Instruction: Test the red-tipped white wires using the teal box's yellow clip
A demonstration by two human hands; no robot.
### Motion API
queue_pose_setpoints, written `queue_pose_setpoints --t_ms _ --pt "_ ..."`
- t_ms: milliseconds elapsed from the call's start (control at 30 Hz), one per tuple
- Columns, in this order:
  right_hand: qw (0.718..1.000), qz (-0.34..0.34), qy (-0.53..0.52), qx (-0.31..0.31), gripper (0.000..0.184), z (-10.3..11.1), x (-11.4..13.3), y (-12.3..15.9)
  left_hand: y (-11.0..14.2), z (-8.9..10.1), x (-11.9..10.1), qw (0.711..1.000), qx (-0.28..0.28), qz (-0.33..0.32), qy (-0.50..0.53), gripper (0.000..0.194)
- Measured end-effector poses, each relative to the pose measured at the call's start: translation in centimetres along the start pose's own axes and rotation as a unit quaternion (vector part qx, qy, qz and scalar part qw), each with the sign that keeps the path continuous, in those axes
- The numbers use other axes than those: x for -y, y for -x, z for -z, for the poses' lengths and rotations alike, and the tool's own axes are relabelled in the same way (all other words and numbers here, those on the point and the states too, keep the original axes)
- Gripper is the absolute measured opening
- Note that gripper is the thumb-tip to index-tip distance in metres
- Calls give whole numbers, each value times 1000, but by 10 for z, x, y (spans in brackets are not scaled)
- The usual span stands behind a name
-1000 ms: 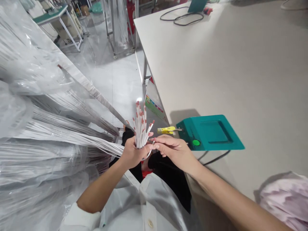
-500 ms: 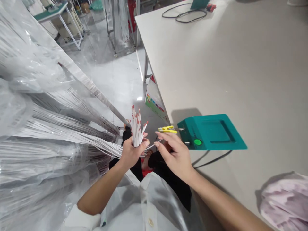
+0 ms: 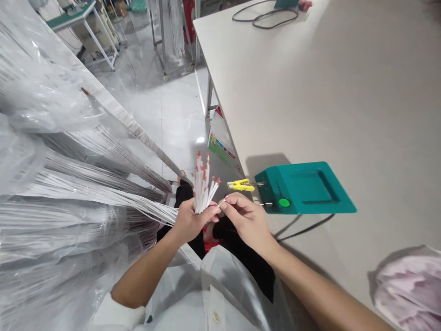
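My left hand (image 3: 193,218) is wrapped round a bundle of white wires (image 3: 203,188) whose reddish, copper-looking tips point up. The wires trail away to the left from under that hand. Close beside it, my right hand (image 3: 244,218) pinches the end of a single white wire (image 3: 223,201) between thumb and fingertips. Just beyond the right hand, at the table's edge, is a teal box (image 3: 306,188) with a green button (image 3: 284,202). A yellow clip (image 3: 241,185) is attached to a metal terminal on its left side.
Plastic-covered bundles of white wires (image 3: 69,220) fill the left, along a slanting rail (image 3: 144,138). The pale table (image 3: 330,105) bears a black cable (image 3: 272,20) at the far end and pink cloth (image 3: 409,287) at lower right. A printed carton (image 3: 222,145) stands below the table edge.
My right hand has moved left and its fingers have closed on the wire end. The bundle in my left hand has shifted slightly right, its tips leaning more to the right.
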State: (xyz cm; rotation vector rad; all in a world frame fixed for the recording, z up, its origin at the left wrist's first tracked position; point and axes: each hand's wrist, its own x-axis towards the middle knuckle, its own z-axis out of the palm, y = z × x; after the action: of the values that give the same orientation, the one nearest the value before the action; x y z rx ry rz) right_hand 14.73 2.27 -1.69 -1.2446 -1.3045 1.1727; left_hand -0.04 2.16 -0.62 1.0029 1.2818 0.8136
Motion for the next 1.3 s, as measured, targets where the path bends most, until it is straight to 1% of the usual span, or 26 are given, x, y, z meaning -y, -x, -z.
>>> queue_pose_setpoints --t_ms 67,167,200,233,367,433,500,600,733,833,1067,1167,1300 --pt "1000 20 -3 -2 16 0 -2 1 -1 3 -3 999 -37 -14 14 27" --pt "998 55 14 8 11 0 -4 2 -2 4 -7 992 -120 -34 14 28" --pt "997 65 24 12 10 0 -4 3 -2 3 -7 991 -131 -38 9 28" --pt "996 75 36 16 10 0 -5 3 -1 1 -7 991 -127 -42 1 28" --pt "990 118 72 37 12 2 -4 2 2 -6 -7 997 -53 -48 -23 26" --pt "988 129 79 33 16 4 -4 1 3 -8 -6 997 -49 -45 -25 24" --pt "989 127 78 14 17 6 -4 0 4 -8 -6 997 -60 -38 -34 22" --pt "991 113 66 -6 14 5 -3 0 3 -8 -1 995 -68 -47 -50 21" --pt "996 73 54 -25 9 2 -2 -1 2 -10 6 992 -79 -64 -79 23" --pt "998 41 42 -31 12 0 0 0 3 -11 5 991 -83 -62 -88 23" --pt "999 -8 -43 2 15 -3 0 -1 6 -10 -12 999 -40 -14 15 27" --pt "999 25 -38 -6 13 -3 -3 -1 7 -8 -13 999 -28 -6 38 29" --pt "996 83 16 -2 10 4 -3 -4 7 -4 -9 1000 -6 -13 20 31"
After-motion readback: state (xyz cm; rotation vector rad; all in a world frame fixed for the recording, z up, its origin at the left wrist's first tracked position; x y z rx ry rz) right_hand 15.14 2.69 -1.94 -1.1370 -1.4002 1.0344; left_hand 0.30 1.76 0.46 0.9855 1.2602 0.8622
